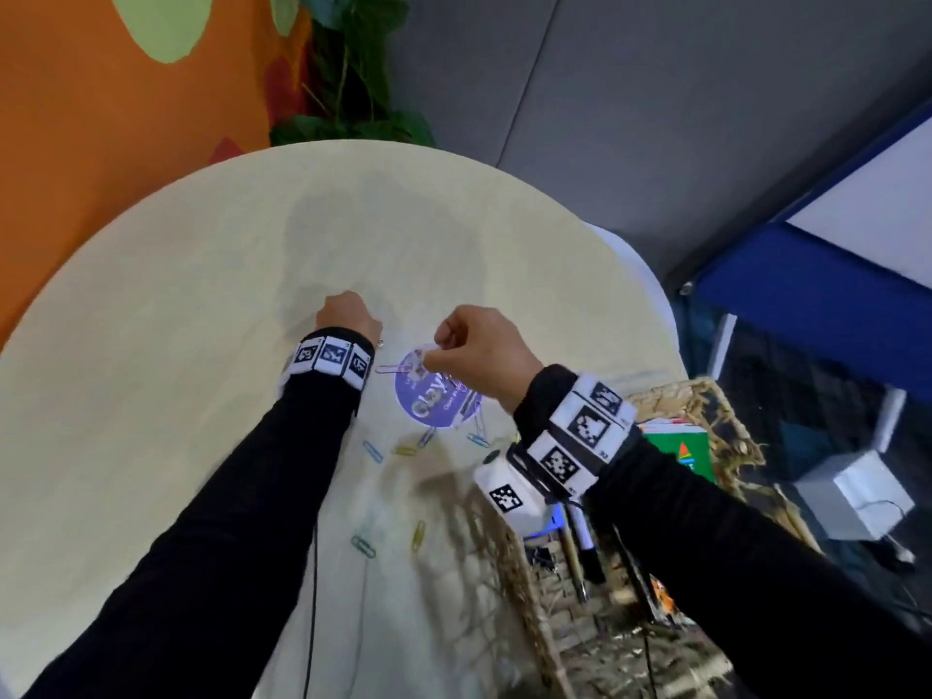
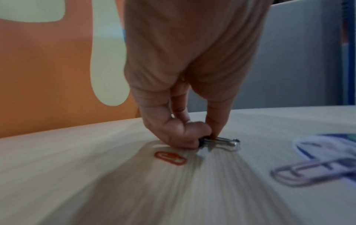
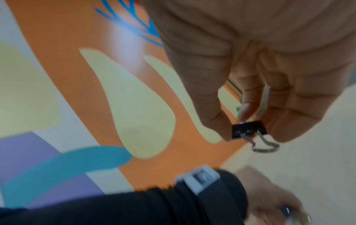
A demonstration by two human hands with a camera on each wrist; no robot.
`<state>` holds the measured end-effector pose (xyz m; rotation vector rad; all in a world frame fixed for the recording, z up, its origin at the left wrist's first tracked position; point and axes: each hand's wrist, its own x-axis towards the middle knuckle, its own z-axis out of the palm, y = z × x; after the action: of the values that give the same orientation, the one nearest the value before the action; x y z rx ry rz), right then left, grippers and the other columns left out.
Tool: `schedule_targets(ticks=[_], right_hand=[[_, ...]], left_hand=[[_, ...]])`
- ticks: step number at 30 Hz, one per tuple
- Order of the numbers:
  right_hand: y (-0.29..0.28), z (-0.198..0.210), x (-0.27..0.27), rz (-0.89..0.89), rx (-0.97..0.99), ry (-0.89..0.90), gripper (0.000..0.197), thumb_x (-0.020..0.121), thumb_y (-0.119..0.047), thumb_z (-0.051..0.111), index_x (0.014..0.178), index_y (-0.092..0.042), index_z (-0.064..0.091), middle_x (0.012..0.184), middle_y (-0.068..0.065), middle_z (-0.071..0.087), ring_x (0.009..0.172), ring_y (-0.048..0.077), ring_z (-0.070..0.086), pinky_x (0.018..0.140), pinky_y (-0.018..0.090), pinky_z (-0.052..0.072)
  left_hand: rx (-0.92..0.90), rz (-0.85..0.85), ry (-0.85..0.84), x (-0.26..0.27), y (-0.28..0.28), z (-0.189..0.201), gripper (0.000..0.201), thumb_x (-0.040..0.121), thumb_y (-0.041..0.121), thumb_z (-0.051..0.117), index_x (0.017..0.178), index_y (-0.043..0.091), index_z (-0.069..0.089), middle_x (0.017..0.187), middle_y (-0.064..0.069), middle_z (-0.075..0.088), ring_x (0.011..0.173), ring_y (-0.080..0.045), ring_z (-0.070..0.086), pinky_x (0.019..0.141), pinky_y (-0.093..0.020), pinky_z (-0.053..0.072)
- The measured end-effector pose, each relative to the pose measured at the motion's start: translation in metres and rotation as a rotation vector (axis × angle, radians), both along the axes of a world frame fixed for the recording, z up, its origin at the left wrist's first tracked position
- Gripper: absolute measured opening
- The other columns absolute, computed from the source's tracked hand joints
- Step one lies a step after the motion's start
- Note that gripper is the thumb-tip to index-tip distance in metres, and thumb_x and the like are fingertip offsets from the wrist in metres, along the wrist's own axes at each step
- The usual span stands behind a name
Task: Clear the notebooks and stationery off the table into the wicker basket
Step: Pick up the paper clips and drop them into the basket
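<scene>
Items on table [image 1: 151, 396], centre of the head view: 1 round purple sticker [image 1: 436, 396], several coloured paper clips [image 1: 373, 451] scattered below it, 1 red paper clip [image 2: 170, 157] by the left hand.

Left hand [image 1: 348, 312]: 1 binder clip [image 2: 219, 141] is pinched at the table surface.

Right hand [image 1: 479, 348]: a 2nd black binder clip [image 3: 249, 129] is pinched clear of the table.

Wicker basket [image 1: 706, 396], lower right: a green notebook [image 1: 681, 446] and pens [image 1: 585, 542] are already held inside.

Progress: judged mostly done; small clips and sticker remain.
</scene>
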<state>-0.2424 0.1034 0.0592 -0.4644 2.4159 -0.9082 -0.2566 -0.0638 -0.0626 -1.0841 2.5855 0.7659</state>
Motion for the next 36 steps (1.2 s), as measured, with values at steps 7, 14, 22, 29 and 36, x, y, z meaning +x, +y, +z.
schedule_targets(ticks=[7,14,22,29,36], right_hand=[[0.131,0.023,0.024,0.156,0.042,-0.069,0.016,0.074,-0.005,0.071,0.088,-0.009,0.065,0.086,0.001,0.067,0.066,0.011,0.06,0.058,0.011,0.044],[0.175,-0.046,0.052,0.574,0.444,-0.03,0.023,0.078,-0.013,0.067,0.1,-0.009,0.063,0.104,0.011,0.065,0.082,0.017,0.05,0.069,0.025,0.041],[0.173,-0.075,0.073,0.744,0.568,0.045,0.017,0.08,-0.004,0.057,0.086,-0.016,0.048,0.109,0.021,0.059,0.104,0.036,0.057,0.088,0.043,0.042],[0.191,-0.058,0.057,0.627,0.467,0.088,0.025,0.074,-0.023,0.075,0.089,-0.013,0.058,0.097,0.013,0.065,0.083,0.025,0.056,0.068,0.028,0.039],[0.255,-0.003,0.03,0.228,0.133,0.203,0.018,0.073,-0.01,0.073,0.088,-0.004,0.065,0.089,0.012,0.069,0.083,0.028,0.064,0.075,0.037,0.053]], left_hand=[[-0.016,0.057,0.057,0.004,0.003,0.025,0.033,0.081,0.023,0.067,0.099,-0.004,0.07,0.105,-0.02,0.071,0.099,-0.036,0.066,0.08,-0.034,0.051],[0.098,0.099,0.495,0.055,0.039,0.11,0.018,0.075,0.011,0.069,0.093,0.007,0.07,0.082,-0.001,0.064,0.052,0.006,0.06,0.053,0.003,0.039],[0.366,-0.059,0.473,0.161,0.162,0.134,0.016,0.071,0.015,0.079,0.081,0.022,0.067,0.077,0.006,0.071,0.065,-0.005,0.064,0.065,-0.006,0.047],[0.295,-0.219,0.277,0.174,0.235,0.113,0.015,0.074,0.022,0.073,0.088,0.023,0.066,0.089,0.004,0.071,0.075,-0.009,0.063,0.068,-0.016,0.048],[-0.001,-0.658,-0.183,0.13,0.279,0.102,0.014,0.086,0.013,0.061,0.092,0.001,0.065,0.081,-0.009,0.063,0.074,-0.024,0.062,0.063,-0.031,0.048]])
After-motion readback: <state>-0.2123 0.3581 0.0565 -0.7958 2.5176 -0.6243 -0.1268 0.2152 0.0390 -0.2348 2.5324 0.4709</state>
